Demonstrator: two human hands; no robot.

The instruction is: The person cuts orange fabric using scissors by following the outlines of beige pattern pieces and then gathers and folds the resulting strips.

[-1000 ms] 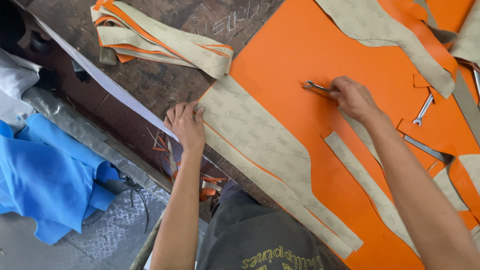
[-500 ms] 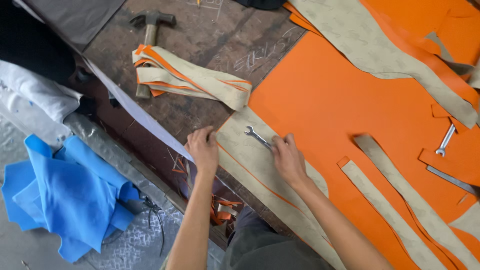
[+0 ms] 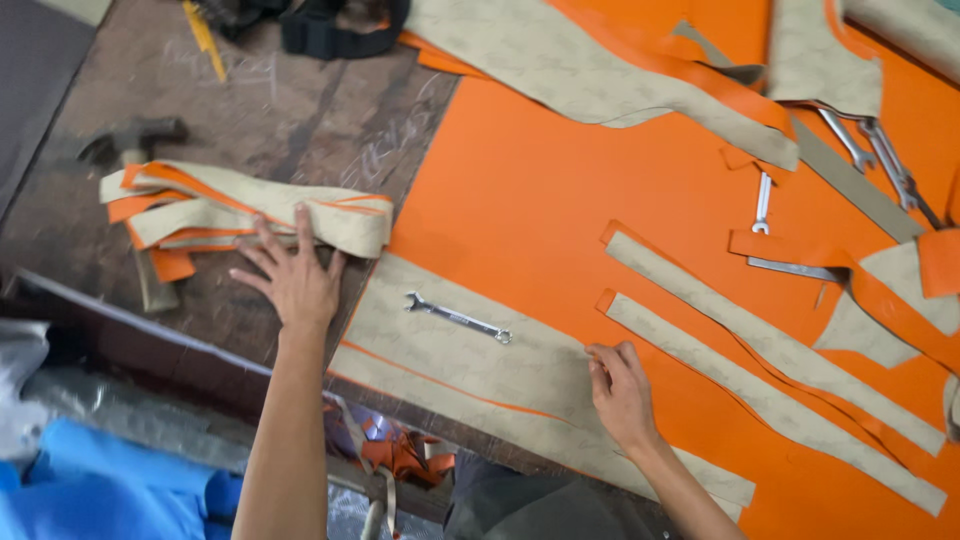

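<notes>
In the head view, the left hand [image 3: 292, 275] lies flat with its fingers spread apart, fingertips touching the lower edge of a folded bundle of beige and orange strips [image 3: 245, 210] that rests on the dark wooden workbench [image 3: 330, 110]. The right hand [image 3: 618, 388] sits further right, fingers curled close together and pinching the edge of a large beige cut piece [image 3: 470, 365], which lies partly on the big orange sheet [image 3: 570, 190] and partly over the bench edge. A small spanner [image 3: 458, 318] lies loose on that beige piece, between the two hands and touching neither. Two long beige strips [image 3: 770, 370] lie side by side on the orange sheet, right of the right hand. A hammer [image 3: 135, 145] rests on the bench with its handle partly under the bundle. More spanners [image 3: 870, 150] lie near the top right, and blue cloth [image 3: 100, 490] shows at the bottom left, below the bench
</notes>
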